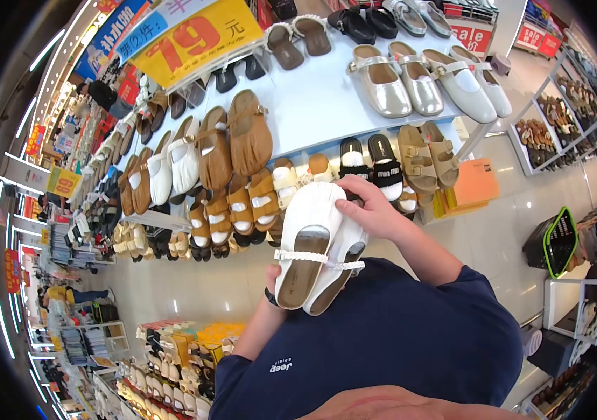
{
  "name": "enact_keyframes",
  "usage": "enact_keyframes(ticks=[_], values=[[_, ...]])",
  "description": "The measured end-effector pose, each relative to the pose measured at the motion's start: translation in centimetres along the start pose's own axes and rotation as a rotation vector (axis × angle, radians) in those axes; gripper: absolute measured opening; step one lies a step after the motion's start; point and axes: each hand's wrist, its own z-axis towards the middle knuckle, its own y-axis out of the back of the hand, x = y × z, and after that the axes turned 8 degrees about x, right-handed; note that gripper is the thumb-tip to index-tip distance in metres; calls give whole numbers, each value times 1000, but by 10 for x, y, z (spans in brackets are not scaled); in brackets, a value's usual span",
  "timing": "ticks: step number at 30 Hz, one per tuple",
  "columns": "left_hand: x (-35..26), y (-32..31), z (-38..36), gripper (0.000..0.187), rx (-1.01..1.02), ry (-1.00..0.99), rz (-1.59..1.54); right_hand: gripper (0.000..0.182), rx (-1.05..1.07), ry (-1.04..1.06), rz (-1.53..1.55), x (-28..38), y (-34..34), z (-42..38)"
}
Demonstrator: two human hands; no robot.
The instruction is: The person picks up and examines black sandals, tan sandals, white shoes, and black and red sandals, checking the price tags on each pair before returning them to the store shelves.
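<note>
A pair of white mules [319,210] with braided straps and brown insoles is held in front of my chest, soles away from me and toes toward the shelf. Around the toe end of the right shoe, my right hand [370,208] is closed, thumb on top. My left hand [272,277] supports the left shoe's side near the heel; its thumb shows and the other fingers are hidden behind the shoes. A dark band circles the left wrist.
Ahead stands a display table [312,105] with brown, white, silver and grey shoes on top, and slippers [263,199] on a lower shelf. A yellow price sign [197,42] hangs at its left. A black basket [554,241] with a green rim is at right.
</note>
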Motion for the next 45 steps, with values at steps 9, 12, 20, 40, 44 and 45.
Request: enact_keyframes(ticks=[9, 12, 20, 40, 44, 45], values=[[-4, 2, 16, 94, -57, -23, 121, 64, -116, -205, 127, -5, -23, -25], [0, 18, 10, 93, -137, 33, 211, 75, -121, -260, 193, 1, -30, -26], [12, 25, 3, 92, -185, 87, 376, 76, -302, -179, 391, -5, -54, -37], [32, -75, 69, 112, -496, -325, 2212, 42, -127, -193, 1483, -6, -37, -19], [42, -63, 68, 109, -402, -398, 2258, 41, -203, -158, 1480, -6, -36, -28], [43, -62, 67, 109, -391, -409, 2277, 41, -220, -154, 1477, -6, -36, -30]])
